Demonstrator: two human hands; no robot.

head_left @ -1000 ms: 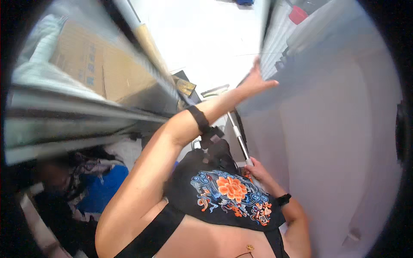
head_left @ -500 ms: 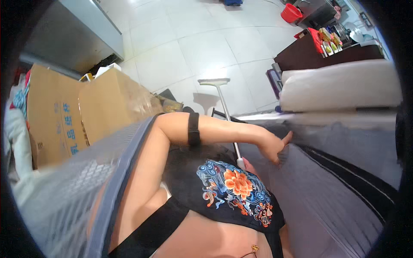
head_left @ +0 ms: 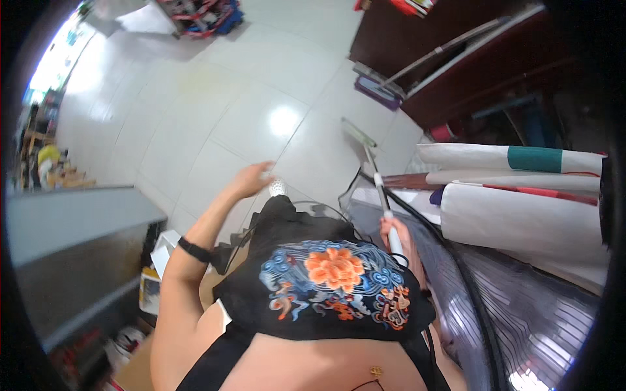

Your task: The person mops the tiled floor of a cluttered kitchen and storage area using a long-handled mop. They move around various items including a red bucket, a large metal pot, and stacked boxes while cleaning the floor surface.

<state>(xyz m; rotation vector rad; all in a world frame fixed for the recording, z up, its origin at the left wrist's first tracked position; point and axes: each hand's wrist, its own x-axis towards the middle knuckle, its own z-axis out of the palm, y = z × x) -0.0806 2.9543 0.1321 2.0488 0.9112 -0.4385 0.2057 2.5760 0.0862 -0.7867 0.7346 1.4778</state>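
Observation:
My right hand (head_left: pixel 403 236) is wrapped round the white grip of a floor squeegee (head_left: pixel 380 190), beside my embroidered black top. The squeegee's pole slants up and away, and its wide, pale blade (head_left: pixel 358 132) is over the tiled floor, slightly blurred. Whether the blade touches the tiles I cannot tell. My left hand (head_left: pixel 253 181) is out in front at the left, fingers apart and holding nothing, above a white shoe (head_left: pixel 278 188). Along my right side hangs a grey striped see-through curtain (head_left: pixel 521 313) with a black edge strip (head_left: pixel 471 283).
Rolled white sheets (head_left: pixel 515 212) lie at the right. A flat mop (head_left: pixel 378 90) leans against a dark brown cabinet (head_left: pixel 450 45) at the far right. On the left stand a grey metal cabinet (head_left: pixel 85 228) and a white box (head_left: pixel 166 253). Glossy tiles (head_left: pixel 215 117) stretch ahead.
My left hand has let go of the curtain at the right and swung across to the left. My view has moved forward past the curtain. The squeegee stays in my right hand.

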